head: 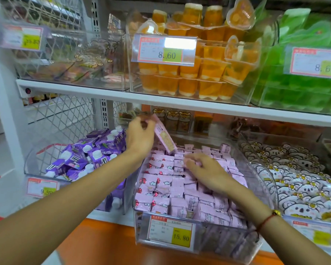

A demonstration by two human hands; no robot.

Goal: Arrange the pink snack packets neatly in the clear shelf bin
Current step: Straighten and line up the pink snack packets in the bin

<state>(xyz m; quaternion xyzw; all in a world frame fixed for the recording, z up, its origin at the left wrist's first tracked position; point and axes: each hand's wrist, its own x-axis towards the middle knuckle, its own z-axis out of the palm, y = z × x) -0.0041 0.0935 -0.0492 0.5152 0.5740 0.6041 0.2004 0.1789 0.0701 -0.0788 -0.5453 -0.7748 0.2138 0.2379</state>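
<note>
A clear shelf bin (256, 161) on the lower shelf holds several pink snack packets (161, 188), some in rows at the left, others lying loose at the right. My left hand (139, 136) is raised above the bin's back left corner and pinches one pink packet (163, 135), which hangs tilted over the pile. My right hand (206, 172) lies over the middle of the bin, its fingers curled down onto the packets at their tips.
A yellow 15.80 price tag (172, 234) fronts the bin. Purple cartons (90, 153) fill the bin at the left. White koala-print packets (302, 180) fill the bin at the right. The shelf board (122, 96) overhead carries orange jelly cups (195, 71) and green packs (304, 87).
</note>
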